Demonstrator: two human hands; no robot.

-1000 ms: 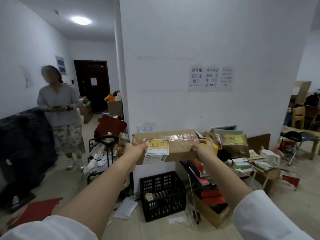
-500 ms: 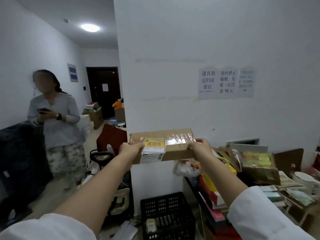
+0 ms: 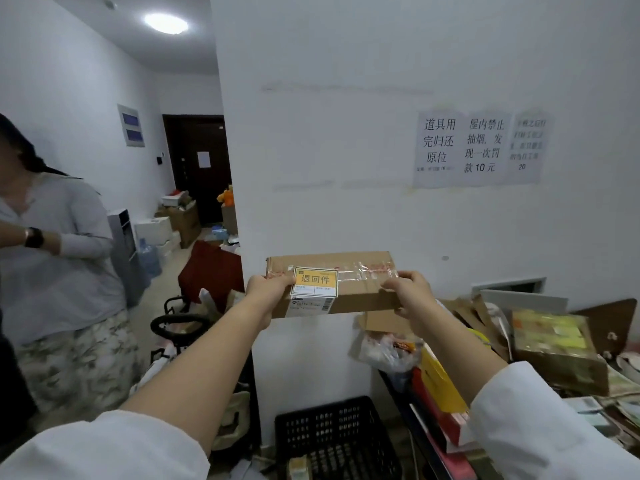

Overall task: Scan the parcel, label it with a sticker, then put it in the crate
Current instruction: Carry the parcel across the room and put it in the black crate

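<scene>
Both hands (image 3: 337, 294) grip parcel (image 3: 346, 289) ends, seemingly level.

The parcel (image 3: 349, 289) was brown cardboard with a yellow-and-white sticker (image 3: 314, 281). The crate (image 3: 337, 438) was black latticework. The sleeves (image 3: 540, 427) were white.

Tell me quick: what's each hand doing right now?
Left hand: closed on the left end of the parcel.
Right hand: closed on the parcel's right end.

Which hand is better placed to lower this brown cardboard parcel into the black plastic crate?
Neither clearly. The left hand and right hand grip opposite ends of the brown cardboard parcel, and the black plastic crate sits below between them.
</scene>
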